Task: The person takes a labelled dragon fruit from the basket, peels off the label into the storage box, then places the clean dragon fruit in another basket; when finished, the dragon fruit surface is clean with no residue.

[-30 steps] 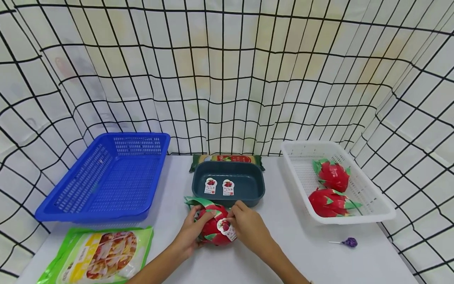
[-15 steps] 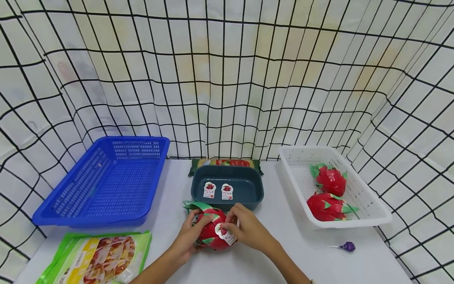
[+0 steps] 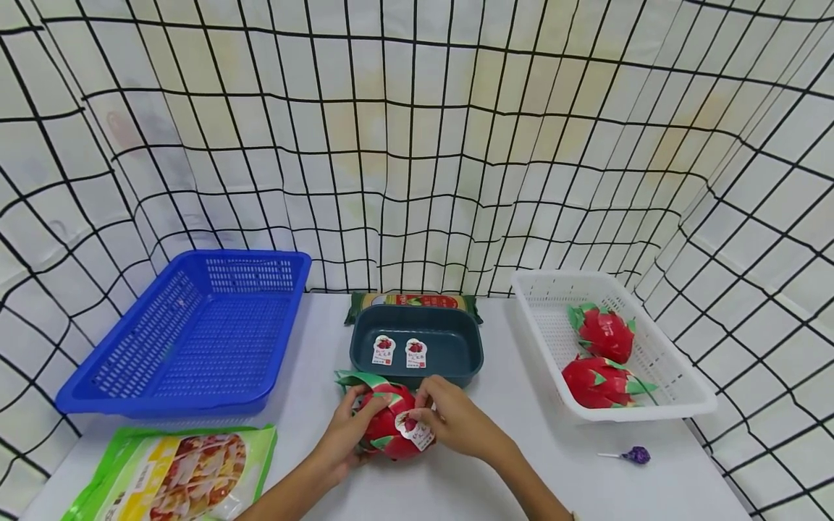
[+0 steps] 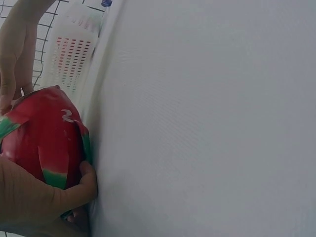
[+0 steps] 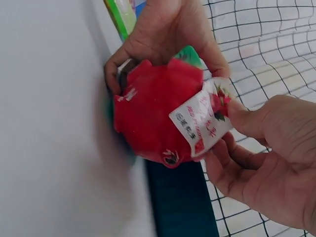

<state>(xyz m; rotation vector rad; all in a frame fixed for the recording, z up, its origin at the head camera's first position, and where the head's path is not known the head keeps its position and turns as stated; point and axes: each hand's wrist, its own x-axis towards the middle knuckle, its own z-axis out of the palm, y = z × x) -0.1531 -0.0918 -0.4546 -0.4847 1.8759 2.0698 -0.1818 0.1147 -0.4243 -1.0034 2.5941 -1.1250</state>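
A red dragon fruit [image 3: 389, 425] with green-tipped scales is held low over the near middle of the table. My left hand [image 3: 350, 428] grips its leafy left side, thumb on top and fingers round underneath. On the fruit's right side sits a white label sticker [image 5: 200, 118] printed with a dragon fruit picture. My right hand [image 3: 452, 420] pinches the sticker's edge, thumb on its printed face and the other fingers curled behind. Just beyond the fruit, a dark teal tray [image 3: 461, 370] has two similar stickers [image 3: 384, 350] lying in it.
At the left stands a blue basket [image 3: 228, 347], with a green food packet [image 3: 189, 474] in front. The white basket [image 3: 544, 311] at the right holds two dragon fruits [image 3: 599, 382]. A purple lollipop [image 3: 635, 455] lies before it. Behind the tray lies a long packet [image 3: 417, 299]; black netting encloses the table.
My right thumb has come down onto the sticker's face, where earlier the fingers were at its right edge. The left hand keeps its hold on the fruit. The head view has tilted slightly.
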